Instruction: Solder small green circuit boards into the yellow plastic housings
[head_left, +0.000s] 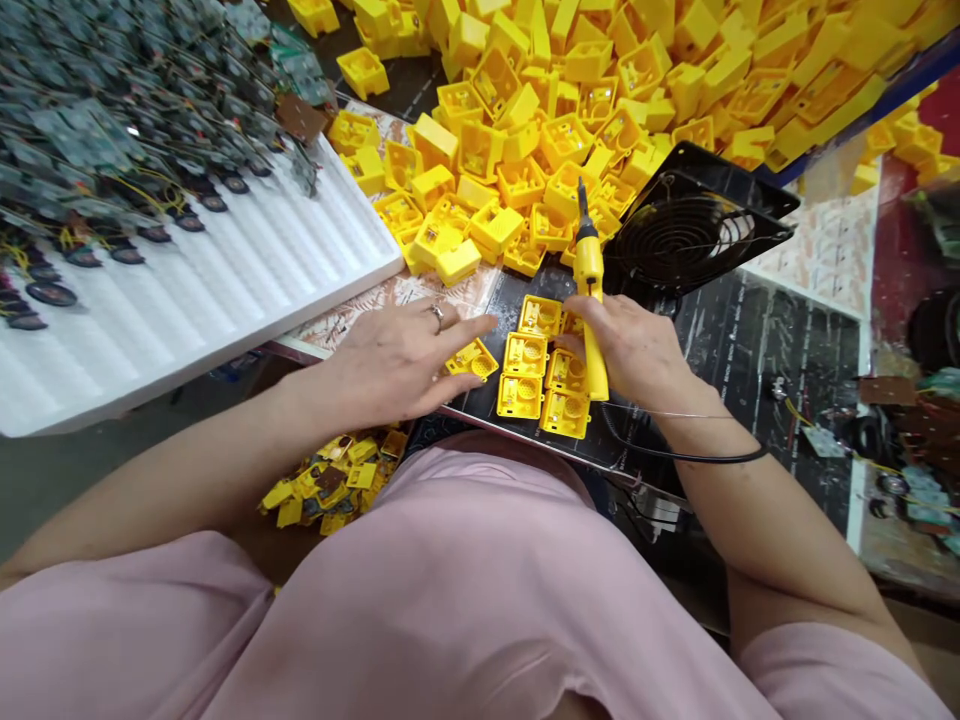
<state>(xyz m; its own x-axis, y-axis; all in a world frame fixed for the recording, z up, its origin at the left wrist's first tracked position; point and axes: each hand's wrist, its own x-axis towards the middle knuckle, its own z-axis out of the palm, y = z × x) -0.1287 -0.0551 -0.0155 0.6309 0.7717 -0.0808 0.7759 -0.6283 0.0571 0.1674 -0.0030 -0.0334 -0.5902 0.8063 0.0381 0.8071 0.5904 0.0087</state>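
Yellow soldering iron [589,264] over open cases [520,397]

Close head view, forward-down over hands [397,360] [641,345]

Iron [588,265] in right grip [636,345], housing [474,361] seemingly touched

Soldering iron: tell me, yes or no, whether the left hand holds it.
No, the right hand grips the soldering iron, while the left hand is at a yellow casing.
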